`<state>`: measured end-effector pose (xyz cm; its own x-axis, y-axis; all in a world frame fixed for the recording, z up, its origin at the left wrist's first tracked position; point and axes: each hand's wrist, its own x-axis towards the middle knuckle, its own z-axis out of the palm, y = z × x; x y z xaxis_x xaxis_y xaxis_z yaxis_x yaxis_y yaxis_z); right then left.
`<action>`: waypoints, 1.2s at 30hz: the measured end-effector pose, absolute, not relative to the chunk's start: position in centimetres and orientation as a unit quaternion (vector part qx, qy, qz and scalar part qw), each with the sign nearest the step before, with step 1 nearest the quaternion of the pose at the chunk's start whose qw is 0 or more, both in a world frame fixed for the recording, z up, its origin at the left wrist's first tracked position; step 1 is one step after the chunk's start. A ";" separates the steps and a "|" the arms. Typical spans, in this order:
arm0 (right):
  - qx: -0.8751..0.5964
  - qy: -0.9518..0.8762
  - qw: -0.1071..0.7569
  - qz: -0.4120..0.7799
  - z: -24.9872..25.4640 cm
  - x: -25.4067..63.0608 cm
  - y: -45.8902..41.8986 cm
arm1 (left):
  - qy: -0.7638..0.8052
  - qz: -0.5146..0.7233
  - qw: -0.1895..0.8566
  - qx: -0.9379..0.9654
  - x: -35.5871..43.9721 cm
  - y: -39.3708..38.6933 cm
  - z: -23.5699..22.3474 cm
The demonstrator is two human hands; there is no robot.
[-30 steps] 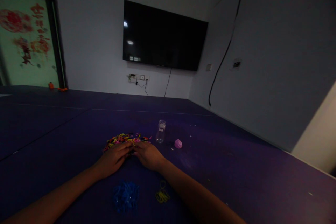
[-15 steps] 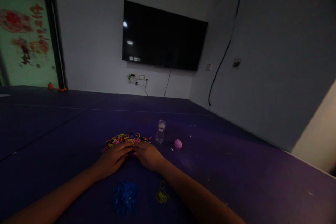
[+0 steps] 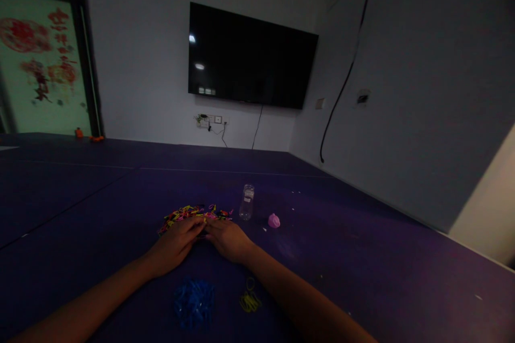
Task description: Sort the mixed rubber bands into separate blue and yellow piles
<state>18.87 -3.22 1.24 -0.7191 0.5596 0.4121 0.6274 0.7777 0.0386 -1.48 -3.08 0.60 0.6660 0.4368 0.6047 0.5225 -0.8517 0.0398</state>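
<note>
A: Start at the far left. What's there?

B: A door (image 3: 38, 61) with red decorations on its pale panel. By its foot sits a small orange object (image 3: 79, 132), on the purple floor (image 3: 100, 193).

A: And moving right?

B: The left hand (image 3: 177, 244), its forearm reaching in from the lower left. It lies palm down at the near edge of a pile of small coloured bands (image 3: 185, 212), yellow, red, pink and black.

A: Is it holding any?

B: I can't tell. The fingers are close together and bent toward the pile, and their undersides are hidden.

A: What's nearer the viewer?

B: A loose heap of blue bands (image 3: 193, 303), below the hands and touched by neither.

A: Then the right hand?

B: The right hand (image 3: 228, 239) comes in from the other side, its fingertips close to the left hand's at the pile's near edge. Its fingers are together too; whether they grip a band, I can't tell.

A: Past that?

B: A clear bottle (image 3: 247, 206) stands upright just beyond the pile's right end. Nearer, beside the right forearm, lies a small bunch of yellow bands (image 3: 250, 301). Farther right, near the bottle, is a pink lump (image 3: 274, 221).
</note>
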 end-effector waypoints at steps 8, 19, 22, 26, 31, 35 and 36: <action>-0.306 -0.919 0.243 -0.059 0.0 19.4 -1.7 | -0.253 -0.354 -0.028 -0.900 1.4 -7.8 2.8; -0.312 -0.923 0.208 -0.082 0.6 19.1 -2.3 | -0.141 -0.160 -0.062 -0.975 4.9 -13.6 3.6; -0.315 -0.923 0.205 -0.086 0.5 19.0 -2.2 | -0.142 -0.148 -0.063 -0.977 4.8 -13.1 2.9; -0.319 -0.923 0.195 -0.086 0.4 19.0 -2.0 | -0.117 -0.141 -0.064 -0.981 4.8 -12.6 2.2; -0.333 -0.920 0.186 -0.092 0.2 18.9 -1.9 | -0.132 -0.244 -0.054 -0.959 4.4 -12.8 3.1; -0.326 -0.921 0.189 -0.098 0.4 18.8 -2.0 | -0.214 -0.382 -0.028 -0.899 3.4 -11.2 3.9; -0.323 -0.921 0.194 -0.098 0.5 18.8 -2.1 | -0.237 -0.415 -0.012 -0.878 2.9 -10.3 3.7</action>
